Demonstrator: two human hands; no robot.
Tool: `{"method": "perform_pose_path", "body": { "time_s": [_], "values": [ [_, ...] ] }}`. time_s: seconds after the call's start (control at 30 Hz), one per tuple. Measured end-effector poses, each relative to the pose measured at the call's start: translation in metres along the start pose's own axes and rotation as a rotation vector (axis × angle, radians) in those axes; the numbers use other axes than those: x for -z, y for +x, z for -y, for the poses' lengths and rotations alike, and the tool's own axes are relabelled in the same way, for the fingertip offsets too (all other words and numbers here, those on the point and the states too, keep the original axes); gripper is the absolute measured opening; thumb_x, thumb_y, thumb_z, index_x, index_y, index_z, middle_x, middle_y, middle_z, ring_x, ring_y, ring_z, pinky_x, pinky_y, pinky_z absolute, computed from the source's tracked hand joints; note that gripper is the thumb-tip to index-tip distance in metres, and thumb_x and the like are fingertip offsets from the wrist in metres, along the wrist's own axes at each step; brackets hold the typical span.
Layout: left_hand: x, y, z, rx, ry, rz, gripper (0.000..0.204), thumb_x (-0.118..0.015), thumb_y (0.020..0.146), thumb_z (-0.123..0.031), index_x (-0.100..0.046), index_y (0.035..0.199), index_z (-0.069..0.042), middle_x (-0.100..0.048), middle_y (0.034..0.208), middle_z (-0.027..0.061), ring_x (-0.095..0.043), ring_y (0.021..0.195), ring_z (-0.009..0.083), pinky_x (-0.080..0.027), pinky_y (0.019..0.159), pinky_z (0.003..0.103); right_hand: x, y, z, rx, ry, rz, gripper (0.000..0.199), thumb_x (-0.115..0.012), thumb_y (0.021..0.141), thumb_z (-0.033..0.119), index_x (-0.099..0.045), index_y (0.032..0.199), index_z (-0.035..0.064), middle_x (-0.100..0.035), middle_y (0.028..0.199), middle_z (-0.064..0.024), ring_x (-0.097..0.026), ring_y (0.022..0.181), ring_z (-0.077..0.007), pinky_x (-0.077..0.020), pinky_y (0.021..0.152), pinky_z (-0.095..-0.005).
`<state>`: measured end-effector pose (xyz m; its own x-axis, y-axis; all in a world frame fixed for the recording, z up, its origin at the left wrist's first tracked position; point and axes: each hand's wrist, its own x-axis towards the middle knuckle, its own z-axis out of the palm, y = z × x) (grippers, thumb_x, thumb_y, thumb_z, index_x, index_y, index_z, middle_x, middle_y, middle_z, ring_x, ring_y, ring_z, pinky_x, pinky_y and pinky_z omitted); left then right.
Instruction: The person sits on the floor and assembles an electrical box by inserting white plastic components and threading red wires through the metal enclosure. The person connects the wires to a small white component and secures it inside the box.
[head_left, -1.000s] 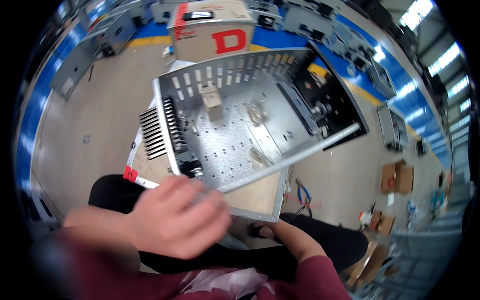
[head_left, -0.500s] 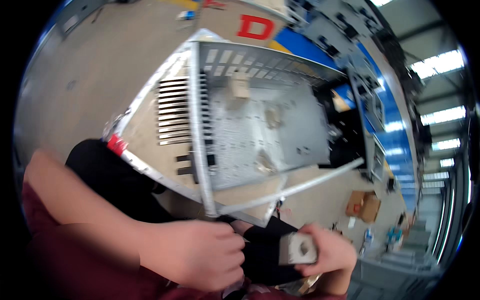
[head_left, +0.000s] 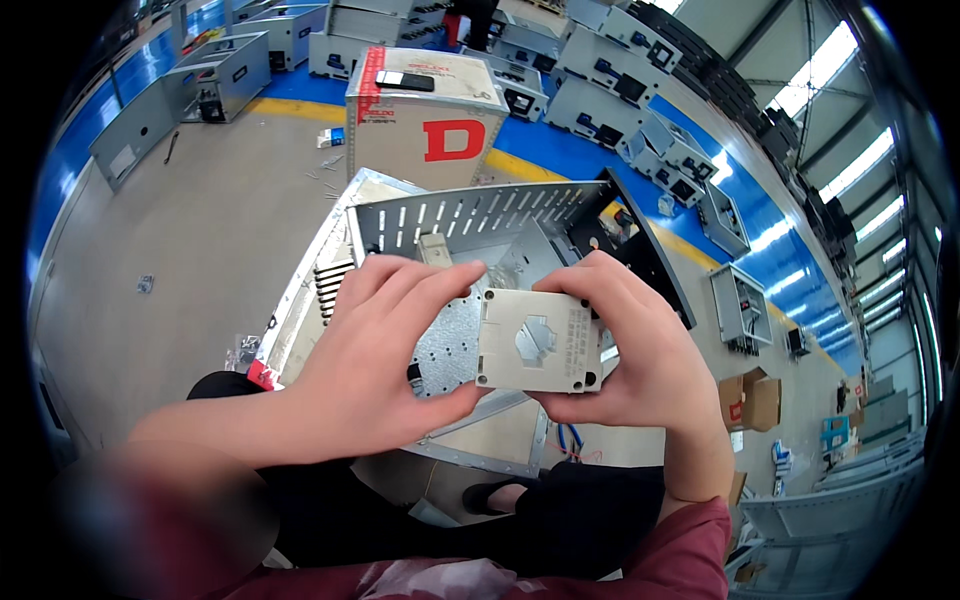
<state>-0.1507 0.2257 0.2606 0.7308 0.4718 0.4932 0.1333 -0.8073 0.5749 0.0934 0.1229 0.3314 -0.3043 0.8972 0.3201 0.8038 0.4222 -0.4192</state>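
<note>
Holding a beige square block [head_left: 568, 345] above the near side of the open metal chassis [head_left: 450, 225], holed face to camera. Right hand [head_left: 650, 350] clamps its right side, fingers on top, thumb under. Left hand [head_left: 370, 350] half open, C-shaped at the left edge; can't tell if it grips. Chassis sits on the worktop [head_left: 490, 435], toward its right edge. Second beige block [head_left: 434, 250] inside, near chassis far left corner. Carton [head_left: 410, 150] beyond worktop's far edge, phone [head_left: 405, 81] on top.

A factory workshop: stacked metal housings [head_left: 605, 85], blue-and-yellow floor [head_left: 524, 142], high windows [head_left: 820, 65]
</note>
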Motion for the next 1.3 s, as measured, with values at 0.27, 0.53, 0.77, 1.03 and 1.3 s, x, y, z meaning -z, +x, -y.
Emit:
{"method": "perform_pose_path", "body": {
  "time_s": [0.27,0.53,0.77,1.03,1.3],
  "values": [
    [-0.011,-0.024,-0.004,-0.194,0.097,0.063,0.043,-0.085,0.075,-0.03,-0.066,0.107,-0.009,-0.057,0.102,0.0115,-0.057,0.097,0.0333,-0.043,0.085,0.046,-0.031,0.056,-0.051,-0.047,-0.29,0.224,0.06,-0.09,0.072,0.019,-0.058,0.12,0.0021,-0.063,0.111,-0.0152,-0.066,0.107,-0.0351,-0.0553,0.092,-0.0416],
    [-0.049,-0.085,-0.037,-0.566,-0.066,0.361,0.016,-0.063,0.083,-0.027,-0.068,0.089,-0.012,-0.063,0.095,0.002,-0.059,0.1,0.0203,-0.046,0.093,0.035,-0.107,0.075,-0.087,-0.076,-0.45,0.651,0.064,-0.091,0.075,0.02,-0.049,0.118,0.0,-0.068,0.107,-0.0184,-0.07,0.104,-0.0376,-0.0588,0.089,-0.0447],
    [-0.041,-0.103,-0.038,-0.556,-0.125,0.552,0.019,-0.06,0.089,-0.025,-0.069,0.098,-0.011,-0.067,0.11,0.0031,-0.058,0.104,0.0202,-0.046,0.089,0.033,-0.11,0.074,-0.092,-0.303,-0.269,0.528,0.073,-0.09,0.084,0.033,-0.043,0.128,-0.0017,-0.072,0.1,-0.0267,-0.072,0.099,-0.0439,-0.0584,0.084,-0.0462],
    [-0.051,-0.099,-0.032,-0.462,-0.146,0.674,0.025,-0.06,0.091,-0.024,-0.072,0.105,-0.006,-0.069,0.108,0.0047,-0.06,0.101,0.0204,-0.047,0.085,0.033,-0.143,0.108,-0.107,-0.678,-0.242,0.544,0.074,-0.066,0.1,0.056,-0.059,0.125,-0.0124,-0.075,0.099,-0.0278,-0.077,0.089,-0.0351,-0.0612,0.08,-0.042],
    [-0.05,-0.096,-0.029,-0.361,-0.123,0.682,0.022,-0.059,0.092,-0.022,-0.072,0.1,-0.007,-0.067,0.102,0.0056,-0.061,0.101,0.0208,-0.047,0.084,0.033,-0.135,0.105,-0.127,-0.713,-0.253,0.614,0.062,-0.064,0.099,0.045,-0.065,0.118,-0.0142,-0.075,0.104,-0.0302,-0.076,0.096,-0.0399,-0.0606,0.089,-0.0452]
  ]
}}
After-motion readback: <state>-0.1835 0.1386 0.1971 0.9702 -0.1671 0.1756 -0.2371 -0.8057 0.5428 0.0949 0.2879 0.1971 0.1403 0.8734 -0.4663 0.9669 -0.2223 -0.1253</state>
